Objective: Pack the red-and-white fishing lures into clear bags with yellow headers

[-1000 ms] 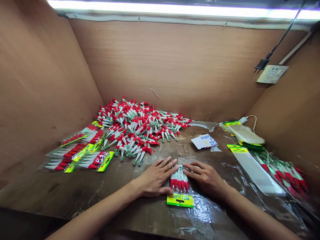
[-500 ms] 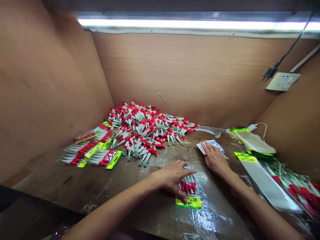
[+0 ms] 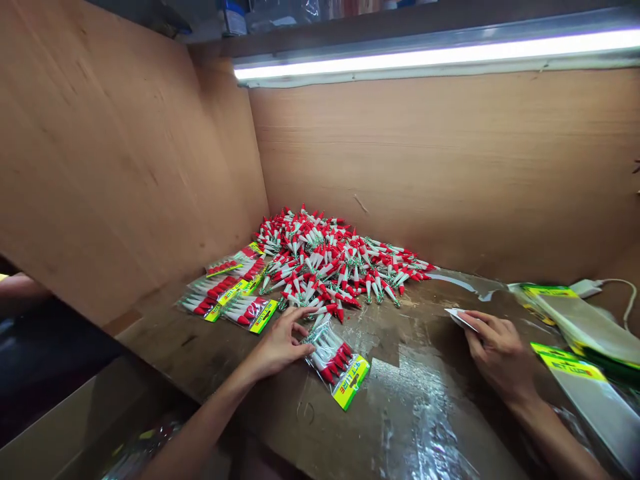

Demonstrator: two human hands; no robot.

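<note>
My left hand holds the left edge of a clear packet of fishing lures low over the tabletop, thumb and curled fingers at its edge, index finger stretched out. Several red-and-white lures show through the plastic, and its yellow-green header points toward the lower right. To the right, my right hand pinches a white card between thumb and fingers, one end raised off the table. The card's writing cannot be seen now. Just beyond the left hand lies a large heap of loose red-and-white lures.
Filled lure packets lie in a stack at the left of the table. Flat empty header bags lie at the right, beside a white cable. Wooden panels enclose the back and left. Another person's arm shows at the far left.
My left hand has moved left with the packet, which has turned so its header points lower right. My right hand has picked the card up from the table. The view has swung left.
</note>
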